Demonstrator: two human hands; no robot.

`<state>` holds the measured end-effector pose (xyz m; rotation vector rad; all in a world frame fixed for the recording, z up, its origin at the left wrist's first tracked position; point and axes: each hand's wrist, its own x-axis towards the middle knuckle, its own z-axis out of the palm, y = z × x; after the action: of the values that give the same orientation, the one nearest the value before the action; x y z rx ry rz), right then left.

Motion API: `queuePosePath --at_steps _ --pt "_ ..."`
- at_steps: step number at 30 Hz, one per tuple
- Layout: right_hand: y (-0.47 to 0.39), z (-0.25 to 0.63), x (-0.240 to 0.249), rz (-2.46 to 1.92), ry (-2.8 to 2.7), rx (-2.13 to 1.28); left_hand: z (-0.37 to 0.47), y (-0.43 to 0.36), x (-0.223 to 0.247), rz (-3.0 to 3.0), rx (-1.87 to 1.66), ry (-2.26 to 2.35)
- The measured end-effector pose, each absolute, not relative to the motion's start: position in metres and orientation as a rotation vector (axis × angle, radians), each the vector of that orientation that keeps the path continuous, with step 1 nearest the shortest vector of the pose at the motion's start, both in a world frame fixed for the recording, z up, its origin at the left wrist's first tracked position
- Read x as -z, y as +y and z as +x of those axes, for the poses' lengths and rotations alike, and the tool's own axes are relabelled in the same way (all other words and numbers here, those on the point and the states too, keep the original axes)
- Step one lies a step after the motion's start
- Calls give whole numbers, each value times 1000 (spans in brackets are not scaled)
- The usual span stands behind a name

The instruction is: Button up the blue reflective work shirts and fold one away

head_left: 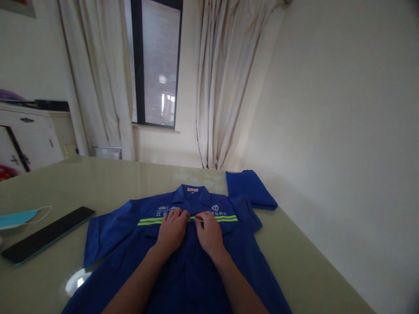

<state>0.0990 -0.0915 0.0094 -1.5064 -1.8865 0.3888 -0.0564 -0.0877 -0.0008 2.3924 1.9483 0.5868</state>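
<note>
A blue short-sleeved shirt (183, 274) with a collar and a yellow-green and grey stripe lies spread front up, its collar away from me. My left hand (173, 226) rests on the chest just left of the front opening, fingers bent and pinching the cloth at the stripe. Close by on the right, my right hand (208, 231) has thumb and fingers closed on the shirt's front edge at the same stripe. A small gap separates the two hands.
The shirt lies on a glossy greenish table (314, 266). Folded blue cloth (250, 188) sits beyond the right sleeve, near the wall. At left are a black phone-like object (49, 234) and a light blue face mask (19, 218). Curtains and a window stand behind.
</note>
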Motion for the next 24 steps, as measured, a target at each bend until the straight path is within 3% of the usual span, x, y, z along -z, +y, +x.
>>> queuePosePath --at_steps 10,18,24 --pt "-107 73 12 -1664 -2210 -262 -96 -57 0 2279 -821 1983" --pt "-63 73 6 -1585 -2163 -290 -210 -105 -5 2112 -166 2782" --pt "-45 71 9 -1445 -1933 -328 -212 -117 6 1999 -315 2761"
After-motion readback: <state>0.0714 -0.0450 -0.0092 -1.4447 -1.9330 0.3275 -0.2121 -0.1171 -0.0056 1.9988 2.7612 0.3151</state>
